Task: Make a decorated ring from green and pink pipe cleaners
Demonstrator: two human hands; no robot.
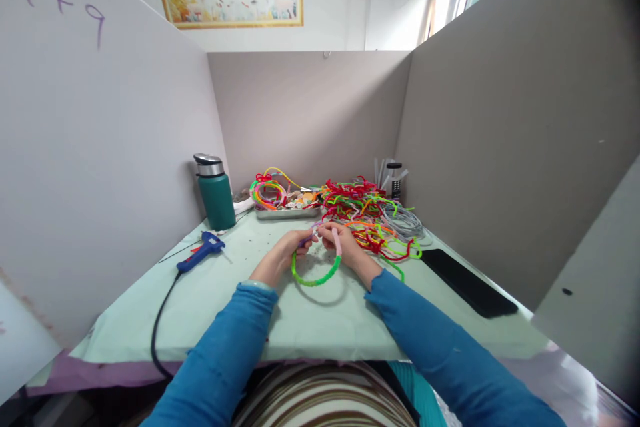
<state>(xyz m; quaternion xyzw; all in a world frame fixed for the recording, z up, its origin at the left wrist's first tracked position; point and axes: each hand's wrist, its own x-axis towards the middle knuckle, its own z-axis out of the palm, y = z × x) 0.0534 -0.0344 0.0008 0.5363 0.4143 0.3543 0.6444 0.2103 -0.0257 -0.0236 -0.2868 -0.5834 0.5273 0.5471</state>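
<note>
Leftward, left partition (125,147): it carries the handwritten number 149 and limits the surface (325,333), which has a pale green cloth.
Glue gun (200,253): blue, lying near the left edge; its black cord goes down over the front edge. A wide strip of cloth lies between it and the left forearm.
Green bottle (216,197): upright behind the glue gun, close to the left partition.
Metal tray (287,214): at the back, with small mixed pieces inside and a bundle of coloured rings (257,199) at its left part.
Left grip (294,245): fingers are closed, pinching the purple upper part of the fuzzy ring.
Fuzzy ring (316,281): between both hands, over the middle of the surface; lime and green below, pink at right. Its shadow falls on the cloth, which extends to the front edge.
Right grip (344,245): fingertips are closed on the ring too, near its pink part, just beside the left fingers.
Pile of fuzzy stems (355,200): mostly red, some green and orange, just behind the right hand, so room there is narrow; whether they touch, I cannot tell.
Grey coil (404,221): at the pile's right side.
Black flat object (467,282): aslant along the right edge, beside the right sleeve.
Right partition (510,113): it closes this side.
</note>
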